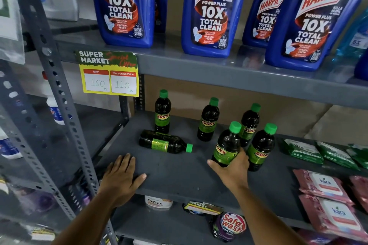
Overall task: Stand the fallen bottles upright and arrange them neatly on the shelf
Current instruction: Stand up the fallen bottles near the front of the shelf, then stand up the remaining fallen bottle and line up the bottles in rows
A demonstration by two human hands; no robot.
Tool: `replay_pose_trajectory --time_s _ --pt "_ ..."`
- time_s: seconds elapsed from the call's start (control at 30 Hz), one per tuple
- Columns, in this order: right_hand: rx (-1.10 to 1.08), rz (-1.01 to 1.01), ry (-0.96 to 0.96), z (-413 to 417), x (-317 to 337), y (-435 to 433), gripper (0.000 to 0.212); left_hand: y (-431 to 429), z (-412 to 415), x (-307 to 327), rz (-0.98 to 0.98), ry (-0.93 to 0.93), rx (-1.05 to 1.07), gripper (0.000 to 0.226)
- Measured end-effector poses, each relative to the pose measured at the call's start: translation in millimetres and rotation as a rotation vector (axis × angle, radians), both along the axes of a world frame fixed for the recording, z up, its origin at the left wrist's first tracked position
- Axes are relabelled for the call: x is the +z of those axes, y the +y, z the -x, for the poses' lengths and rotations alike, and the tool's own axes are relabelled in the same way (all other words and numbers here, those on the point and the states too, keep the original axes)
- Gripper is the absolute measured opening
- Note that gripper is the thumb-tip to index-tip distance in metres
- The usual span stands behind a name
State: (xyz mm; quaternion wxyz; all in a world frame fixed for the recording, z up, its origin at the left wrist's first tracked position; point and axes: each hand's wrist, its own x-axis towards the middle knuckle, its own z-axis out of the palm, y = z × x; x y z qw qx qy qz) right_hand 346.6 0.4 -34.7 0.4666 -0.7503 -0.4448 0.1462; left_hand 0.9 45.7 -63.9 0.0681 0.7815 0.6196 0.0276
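Several dark Sunny bottles with green caps and green labels are on the grey middle shelf point(179, 177). One fallen bottle point(165, 142) lies on its side, cap pointing right. Three upright bottles stand apart: one at the back left point(162, 112), one in the middle point(208, 120), one behind at the right point(249, 123). Another upright bottle point(260, 148) stands at the front right. My right hand point(233, 169) grips a bottle point(227, 145) low on its body, upright beside that one. My left hand point(121, 175) rests flat, fingers spread, on the shelf's front edge, below the fallen bottle.
Large blue Harpic bottles point(209, 12) fill the shelf above, with a yellow price tag point(108, 74) hanging from its edge. Green wipe packs point(304, 152) and pink Kara packs point(322, 185) lie to the right. A perforated grey upright point(59, 93) stands left. Tubs and pouches sit below.
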Motion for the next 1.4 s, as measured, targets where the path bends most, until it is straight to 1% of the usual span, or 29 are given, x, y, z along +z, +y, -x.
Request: replay_pose_trajectory --time_s 0.03,0.13,0.23,0.37,0.57,0.63,0.67,0.7,0.73,0.77,0.8,0.83,0.87,0.93,0.97,1.03,1.13,1.2,1.4 --pt "0.000 -0.001 0.018 -1.4 -0.8 0.1 0.092 -0.1 -0.2 -0.1 0.000 0.000 0.000 0.101" --pt "0.057 0.026 0.150 -3.0 0.9 0.6 0.085 -0.1 0.1 -0.9 0.002 -0.005 0.006 0.100" --pt "0.086 0.016 0.145 -4.9 1.0 1.8 0.085 0.3 1.0 -1.9 0.005 -0.002 0.003 0.100" --pt "0.065 0.041 0.136 -4.4 -3.4 1.4 0.078 -0.1 1.0 -2.1 0.002 0.006 0.003 0.100" --pt "0.127 0.109 0.164 -7.9 -4.3 5.7 0.082 0.8 2.7 -3.5 0.008 -0.006 -0.006 0.101" --pt "0.158 0.073 0.176 -4.6 -0.9 2.2 0.085 1.1 2.0 -4.1 -0.001 0.002 -0.006 0.108" --pt "0.154 0.013 0.188 -0.2 2.2 -2.4 0.086 1.1 1.8 -4.3 -0.005 0.009 -0.005 0.113" --pt "0.110 -0.072 0.164 6.1 4.0 -8.4 0.086 1.1 2.2 -4.5 -0.007 0.016 -0.004 0.116" --pt "0.020 -0.159 0.092 13.9 3.0 -15.7 0.084 1.1 2.1 -4.9 -0.005 0.021 -0.003 0.117" --pt "-0.082 -0.210 -0.025 25.1 2.5 -24.1 0.082 1.6 2.3 -5.2 -0.004 0.020 -0.001 0.118" --pt "-0.137 -0.251 -0.136 38.3 2.5 -31.6 0.079 2.0 2.4 -5.4 -0.004 0.017 0.001 0.118" --pt "-0.098 -0.271 -0.189 51.6 4.3 -35.7 0.074 2.7 1.7 -4.6 -0.006 0.014 0.001 0.118" --pt "0.021 -0.267 -0.175 64.6 7.5 -35.7 0.067 3.0 1.2 -4.0 -0.003 0.013 -0.002 0.118" --pt "0.288 -0.180 -0.162 85.1 11.9 -24.4 0.059 2.3 1.0 -3.0 0.008 0.009 -0.006 0.119" --pt "0.375 -0.125 -0.212 92.1 14.5 -14.2 0.060 1.5 1.1 -2.5 0.012 0.004 -0.008 0.120" --pt "0.453 -0.017 -0.294 98.9 17.0 12.4 0.065 -0.3 1.3 -0.8 0.016 -0.009 -0.014 0.122" --pt "0.458 0.211 -0.320 100.4 21.8 42.1 0.067 -1.9 2.3 1.5 0.020 -0.030 -0.009 0.122" --pt "0.479 0.312 -0.325 95.9 25.1 50.1 0.065 -1.6 2.1 2.0 0.032 -0.029 -0.008 0.119" --pt "0.460 0.311 -0.374 85.1 25.8 51.7 0.045 0.2 2.9 2.5 0.033 -0.052 -0.012 0.118"
